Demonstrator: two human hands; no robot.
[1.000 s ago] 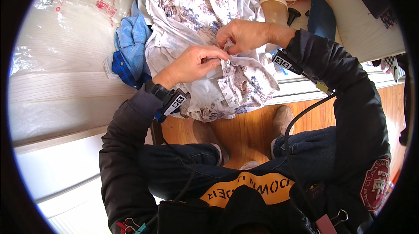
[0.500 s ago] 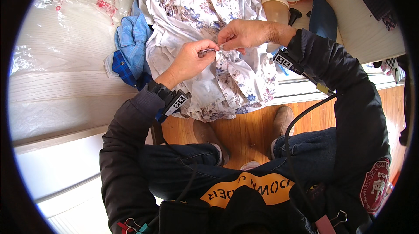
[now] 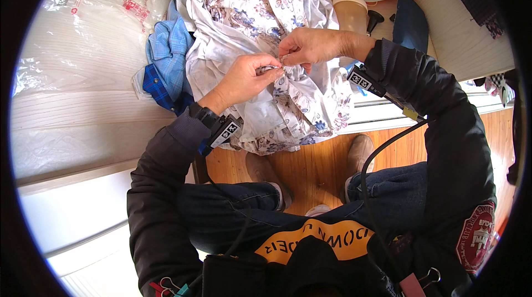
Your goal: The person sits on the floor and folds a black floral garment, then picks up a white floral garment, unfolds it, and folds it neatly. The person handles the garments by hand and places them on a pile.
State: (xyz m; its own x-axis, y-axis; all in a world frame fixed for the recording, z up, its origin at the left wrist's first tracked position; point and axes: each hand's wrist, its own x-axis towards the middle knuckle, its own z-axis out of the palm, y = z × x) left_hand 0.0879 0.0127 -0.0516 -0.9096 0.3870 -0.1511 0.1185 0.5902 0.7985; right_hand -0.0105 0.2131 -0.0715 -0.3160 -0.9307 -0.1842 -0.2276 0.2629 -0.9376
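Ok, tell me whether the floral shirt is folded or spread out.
Neither neatly folded nor spread flat: the floral shirt lies bunched and creased on the table, its lower edge hanging over. The left hand and right hand pinch its front.

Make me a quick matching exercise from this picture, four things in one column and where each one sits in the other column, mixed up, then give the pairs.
1. floral shirt
2. blue plaid cloth
3. clear plastic bag
4. tan cup

A. far left on the white surface
B. just left of the floral pile
C. pinched between both hands
D. beyond the right hand

Pairs: 1-C, 2-B, 3-A, 4-D
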